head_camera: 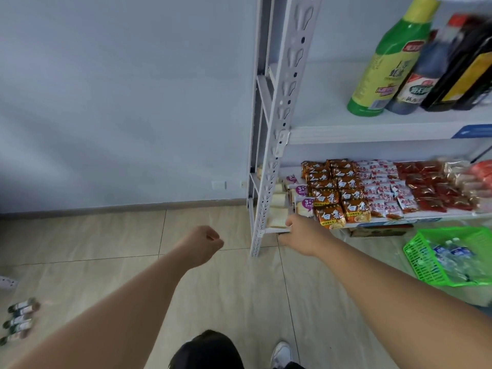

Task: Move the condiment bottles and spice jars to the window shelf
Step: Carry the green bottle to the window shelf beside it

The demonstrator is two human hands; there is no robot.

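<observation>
Three condiment bottles stand on the upper rack shelf at the top right: a green and yellow bottle, a dark bottle with a red cap, and a dark bottle with a yellow label. Several small spice jars lie on the floor at the bottom left. My left hand is a closed fist over the floor and holds nothing. My right hand is at the front edge of the lower shelf, by the rack post, with its thumb above the rim and its fingers below it.
The white rack post stands just left of my right hand. Noodle and snack packets fill the lower shelf. A green basket of water bottles sits on the floor at right. A white power strip lies at the left edge.
</observation>
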